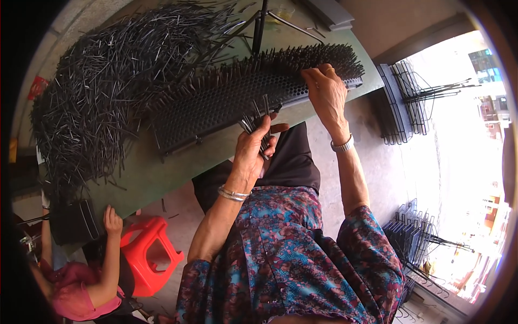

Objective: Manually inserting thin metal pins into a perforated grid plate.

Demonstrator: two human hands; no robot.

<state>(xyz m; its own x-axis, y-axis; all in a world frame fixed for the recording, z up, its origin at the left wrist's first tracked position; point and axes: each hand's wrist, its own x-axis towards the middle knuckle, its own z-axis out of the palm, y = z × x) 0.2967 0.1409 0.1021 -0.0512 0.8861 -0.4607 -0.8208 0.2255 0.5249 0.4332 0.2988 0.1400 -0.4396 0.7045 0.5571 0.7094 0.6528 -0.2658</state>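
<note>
My left hand (252, 141) is closed round a small bunch of thin black sticks (249, 123), just off the near edge of a black perforated board (208, 116). Farther right, my right hand (327, 96) pinches its fingertips together over the board's holes; whatever they grip is hidden. Rows of upright black sticks (280, 60) fill the holes along the board's far side and right end. Bare holes show along its near side and left part. The board lies slanted along the table edge.
A large heap of loose black sticks (102, 92) covers the left of the green table (156, 181). A black stand (260, 29) rises behind the board. At lower left are another person's hand (113, 220) and a red stool (154, 256). Dark racks (396, 102) stand at right.
</note>
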